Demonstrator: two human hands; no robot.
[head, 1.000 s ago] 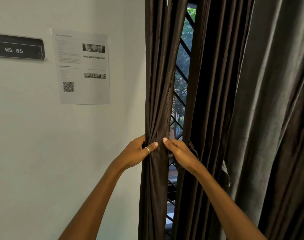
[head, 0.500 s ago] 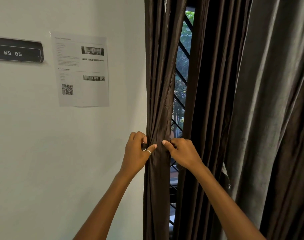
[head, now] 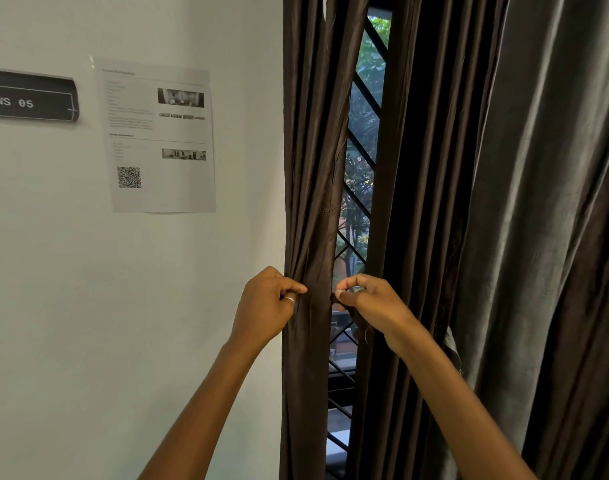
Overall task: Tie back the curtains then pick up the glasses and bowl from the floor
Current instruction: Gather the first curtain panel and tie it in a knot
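Step in hand: tying back, first part of the task. Curtain (head: 313,168), a dark brown gathered strip, hangs centre frame beside the wall. Left hand (head: 266,303): fingers curled, thumb and forefinger pinching its left edge. Right hand (head: 368,299): fingers curled, pinching its right edge; whether a tie band sits in that pinch, cannot tell. Grille (head: 361,150) shows in the gap. Glasses, bowl: not in view. Next move, my judgement: pass a band round the bundle and fasten it without letting folds slip.

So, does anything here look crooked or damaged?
The WS 05 sign curls up at its right end, and the printed sheet beside it hangs slightly tilted. A loose thread dangles below the right hand.
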